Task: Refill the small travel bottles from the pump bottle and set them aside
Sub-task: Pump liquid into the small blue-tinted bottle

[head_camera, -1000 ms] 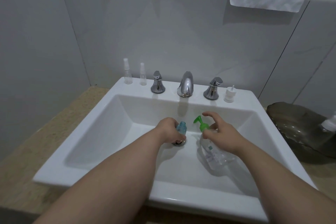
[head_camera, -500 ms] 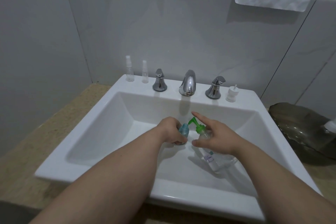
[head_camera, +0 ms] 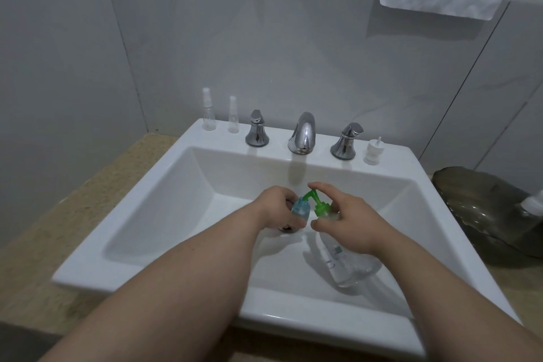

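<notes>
Frame centre: my left hand (head_camera: pixel 277 209) fingers wrap the blue travel bottle (head_camera: pixel 300 209). Right hand (head_camera: pixel 348 223) grips the clear, green-topped pump bottle (head_camera: pixel 343 261). I can't see the fill level.

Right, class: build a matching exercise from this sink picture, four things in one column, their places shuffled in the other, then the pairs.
1 blue travel bottle
2 pump bottle
3 clear spray bottles
4 white pump top

a right of the faucet
b in the left hand
c left of the faucet
d in the right hand

Pairs: 1-b, 2-d, 3-c, 4-a
</notes>
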Demonstrator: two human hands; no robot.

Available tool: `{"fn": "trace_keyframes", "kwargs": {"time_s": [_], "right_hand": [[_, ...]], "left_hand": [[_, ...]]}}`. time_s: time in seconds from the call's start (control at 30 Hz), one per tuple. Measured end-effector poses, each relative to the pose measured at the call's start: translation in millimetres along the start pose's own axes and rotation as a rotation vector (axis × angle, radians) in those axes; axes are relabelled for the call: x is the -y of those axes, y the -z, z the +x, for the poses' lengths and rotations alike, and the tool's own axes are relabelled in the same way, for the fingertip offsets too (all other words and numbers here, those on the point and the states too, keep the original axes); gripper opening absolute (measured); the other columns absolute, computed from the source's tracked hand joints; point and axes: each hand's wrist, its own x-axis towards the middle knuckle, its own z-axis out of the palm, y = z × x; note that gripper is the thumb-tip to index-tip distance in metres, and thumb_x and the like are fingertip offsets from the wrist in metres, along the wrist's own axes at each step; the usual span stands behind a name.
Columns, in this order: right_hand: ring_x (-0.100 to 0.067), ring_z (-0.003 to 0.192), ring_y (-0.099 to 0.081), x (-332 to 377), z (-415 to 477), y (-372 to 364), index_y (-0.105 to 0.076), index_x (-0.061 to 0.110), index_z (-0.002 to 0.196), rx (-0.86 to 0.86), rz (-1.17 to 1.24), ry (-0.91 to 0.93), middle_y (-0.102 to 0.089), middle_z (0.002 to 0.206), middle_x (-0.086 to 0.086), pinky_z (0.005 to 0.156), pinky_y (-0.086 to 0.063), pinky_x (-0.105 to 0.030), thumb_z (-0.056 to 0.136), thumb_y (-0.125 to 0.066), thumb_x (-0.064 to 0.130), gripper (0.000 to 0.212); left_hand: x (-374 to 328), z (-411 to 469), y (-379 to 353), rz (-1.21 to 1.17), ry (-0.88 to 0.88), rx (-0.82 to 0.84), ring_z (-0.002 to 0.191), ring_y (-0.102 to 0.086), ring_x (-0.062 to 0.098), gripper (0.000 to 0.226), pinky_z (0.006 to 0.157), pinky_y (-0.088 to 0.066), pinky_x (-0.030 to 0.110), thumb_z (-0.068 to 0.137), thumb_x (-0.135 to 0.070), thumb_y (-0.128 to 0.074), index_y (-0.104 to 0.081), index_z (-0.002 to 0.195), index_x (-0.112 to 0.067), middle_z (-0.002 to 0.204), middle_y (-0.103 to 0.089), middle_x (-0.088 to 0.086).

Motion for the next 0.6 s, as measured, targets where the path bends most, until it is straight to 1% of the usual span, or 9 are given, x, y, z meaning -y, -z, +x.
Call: {"fn": "trace_keyframes", "kwargs": {"time_s": [0.1, 0.23, 0.27, 0.33, 0.4, 0.47, 0.53, 0.6], "right_hand": [[-0.013, 0.075, -0.061, 0.6, -0.9, 2.6, -0.045, 0.054, 0.136, -0.014, -0.047, -0.011, -0.063, 0.085, 0.004, 0.079, -0.055, -0.036, 0.087, -0.071, 0.039, 0.058], [-0.018, 0.07, -0.063, -3.6, 0.3, 5.9, -0.046, 0.053, 0.12, -0.08, -0.099, -0.027, -0.064, 0.072, 0.0, 0.073, -0.054, -0.04, 0.095, -0.062, 0.048, 0.031], [-0.017, 0.069, -0.063, -3.9, 0.7, 6.7, -0.047, 0.053, 0.117, -0.099, -0.108, -0.031, -0.065, 0.071, 0.0, 0.072, -0.054, -0.04, 0.097, -0.058, 0.05, 0.023], [-0.014, 0.072, -0.063, -2.2, 0.6, 9.0, -0.049, 0.051, 0.112, -0.139, -0.118, -0.035, -0.068, 0.075, 0.004, 0.073, -0.054, -0.037, 0.101, -0.051, 0.052, 0.011], [-0.008, 0.078, -0.062, 0.8, -0.4, 11.9, -0.053, 0.046, 0.109, -0.177, -0.132, -0.034, -0.068, 0.085, 0.011, 0.074, -0.05, -0.035, 0.103, -0.047, 0.052, 0.01], [-0.005, 0.08, -0.06, 3.0, -1.3, 13.7, -0.055, 0.042, 0.104, -0.217, -0.139, -0.037, -0.067, 0.087, 0.014, 0.073, -0.047, -0.034, 0.105, -0.045, 0.051, 0.013], [-0.01, 0.078, -0.062, 2.6, -0.9, 13.2, -0.056, 0.038, 0.097, -0.272, -0.105, -0.045, -0.068, 0.082, 0.011, 0.071, -0.05, -0.034, 0.105, -0.048, 0.046, 0.014], [-0.016, 0.071, -0.066, 1.1, 0.6, 11.7, -0.055, 0.032, 0.09, -0.318, -0.021, -0.05, -0.07, 0.076, 0.005, 0.068, -0.053, -0.035, 0.104, -0.052, 0.041, 0.017]], "left_hand": [[1.3, 1.6, -0.8, -0.02, -0.013, 0.008, 0.097, -0.07, 0.016, 0.048, 0.082, -0.056, 0.027, 0.074, -0.025, -0.092, -0.071, 0.116, -0.017, 0.107, -0.072, -0.002], [0.8, 3.1, -1.5, -0.039, -0.037, 0.011, 0.102, -0.071, 0.018, 0.048, 0.087, -0.059, 0.031, 0.072, -0.026, -0.093, -0.073, 0.115, -0.017, 0.109, -0.073, -0.001], [0.5, 3.3, -2.1, -0.042, -0.039, 0.012, 0.102, -0.071, 0.017, 0.048, 0.086, -0.059, 0.03, 0.071, -0.025, -0.093, -0.073, 0.114, -0.017, 0.108, -0.073, -0.001], [0.2, 3.2, -3.0, -0.055, -0.041, 0.017, 0.101, -0.071, 0.015, 0.049, 0.08, -0.056, 0.026, 0.07, -0.024, -0.094, -0.073, 0.114, -0.016, 0.106, -0.074, -0.003], [-1.0, 2.7, -3.2, -0.072, -0.044, 0.023, 0.099, -0.072, 0.014, 0.05, 0.075, -0.053, 0.021, 0.069, -0.024, -0.094, -0.074, 0.114, -0.016, 0.103, -0.075, -0.005], [-3.0, 0.9, -2.7, -0.094, -0.049, 0.03, 0.094, -0.074, 0.012, 0.047, 0.067, -0.051, 0.015, 0.071, -0.021, -0.094, -0.074, 0.112, -0.015, 0.099, -0.075, -0.007], [-5.1, -1.2, -2.4, -0.106, -0.058, 0.035, 0.089, -0.074, 0.01, 0.044, 0.062, -0.049, 0.01, 0.072, -0.019, -0.093, -0.074, 0.111, -0.015, 0.093, -0.073, -0.01], [-7.1, -2.9, -1.9, -0.107, -0.067, 0.037, 0.085, -0.073, 0.009, 0.044, 0.061, -0.049, 0.009, 0.073, -0.019, -0.092, -0.074, 0.112, -0.015, 0.091, -0.072, -0.012]]}}
